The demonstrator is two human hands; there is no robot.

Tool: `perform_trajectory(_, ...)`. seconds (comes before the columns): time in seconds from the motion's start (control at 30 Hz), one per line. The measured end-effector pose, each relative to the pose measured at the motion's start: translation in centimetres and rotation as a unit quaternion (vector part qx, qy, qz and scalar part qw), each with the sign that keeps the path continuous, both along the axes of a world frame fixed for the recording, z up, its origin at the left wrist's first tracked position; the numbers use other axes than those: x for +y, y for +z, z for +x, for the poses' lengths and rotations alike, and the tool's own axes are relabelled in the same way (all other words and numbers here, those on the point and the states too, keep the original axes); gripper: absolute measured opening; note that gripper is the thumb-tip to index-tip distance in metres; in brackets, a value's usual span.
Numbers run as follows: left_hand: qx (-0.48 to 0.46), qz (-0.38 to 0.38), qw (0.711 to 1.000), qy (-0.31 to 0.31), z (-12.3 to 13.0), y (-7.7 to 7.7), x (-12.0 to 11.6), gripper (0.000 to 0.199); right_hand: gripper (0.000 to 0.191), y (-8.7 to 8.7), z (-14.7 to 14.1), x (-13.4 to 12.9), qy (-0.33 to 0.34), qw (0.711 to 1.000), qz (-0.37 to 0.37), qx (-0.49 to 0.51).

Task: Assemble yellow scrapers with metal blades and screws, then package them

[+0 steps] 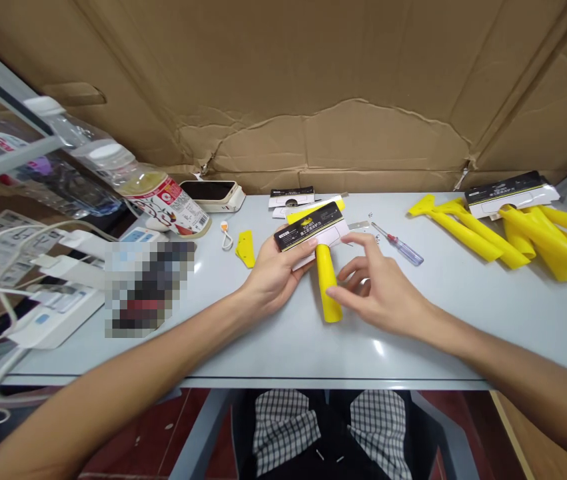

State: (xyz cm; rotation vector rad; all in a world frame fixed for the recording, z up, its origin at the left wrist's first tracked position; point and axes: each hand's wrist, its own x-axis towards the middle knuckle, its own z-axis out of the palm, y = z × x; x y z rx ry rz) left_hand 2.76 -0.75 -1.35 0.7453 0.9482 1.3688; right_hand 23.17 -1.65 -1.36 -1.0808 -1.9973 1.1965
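My left hand (274,272) holds a black-and-white printed card (313,233) around a yellow scraper, its thumb pressed on the card's face. The scraper's yellow handle (330,287) sticks out below the card toward me. My right hand (376,280) is beside the handle with its fingers apart, the index finger near the card's right edge and the thumb close to the handle. Just behind the card are more packaging cards (292,198). A yellow flat piece (246,249) lies left of my left hand. A screwdriver (403,247) rests right of a metal blade (358,225).
Several yellow scrapers (553,240) and another card (510,193) lie at the right. At the left are a drink bottle (163,200), a phone (210,192), a power strip (58,313) and white cables. Cardboard (338,87) stands behind the table (263,350).
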Motion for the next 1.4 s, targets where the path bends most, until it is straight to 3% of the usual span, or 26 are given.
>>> perform_trajectory(0.13, -0.005, -0.001, 1.000, -0.001, -0.1, 0.0, 0.1, 0.075, 0.061, -0.4, -0.3, -0.5, 0.088, 0.994, 0.063, -0.030)
perform_trajectory(0.33, -0.004, -0.013, 1.000, -0.005, 0.0, -0.2, 0.0, 0.070, 0.041, 0.0, -0.2, -0.4, 0.103, 0.981, 0.133, -0.094)
perform_trajectory(0.53, 0.005, -0.035, 0.999, 0.006, -0.3, 0.0, 0.5, 0.049, 0.023, 0.4, 0.1, -0.3, 0.118, 0.971, 0.166, -0.122)
perform_trajectory(0.63, 0.003, -0.048, 0.998, 0.037, -0.9, -0.2, 1.3, 0.038, 0.024, 0.4, 0.0, -0.6, 0.123, 0.969, 0.168, -0.134)
perform_trajectory(0.77, 0.046, -0.062, 0.997, 0.014, -1.5, -0.2, 2.1, 0.028, 0.026, 0.6, 0.1, -0.8, 0.128, 0.963, 0.176, -0.160)
perform_trajectory(0.97, 0.152, -0.070, 0.986, 0.013, -2.6, 0.1, 3.1, 0.039, 0.040, 1.4, 0.6, -0.7, 0.163, 0.944, 0.180, -0.225)
perform_trajectory(1.07, 0.268, -0.006, 0.963, -0.031, -3.2, -0.1, 3.5, 0.037, 0.044, 1.8, 0.8, -0.8, 0.166, 0.935, 0.188, -0.252)
perform_trajectory(1.17, 0.383, 0.095, 0.917, -0.063, -3.4, -0.6, 3.6, 0.037, 0.036, 1.8, 0.8, -1.0, 0.166, 0.924, 0.200, -0.281)
perform_trajectory(1.3, 0.458, 0.183, 0.867, -0.067, -2.9, -1.8, 3.7, 0.034, 0.032, 1.5, 0.4, -1.2, 0.171, 0.912, 0.204, -0.312)
perform_trajectory(1.4, 0.492, 0.260, 0.830, -0.050, -2.3, -2.7, 4.1, 0.013, 0.034, 1.1, 0.1, -1.1, 0.165, 0.911, 0.198, -0.322)
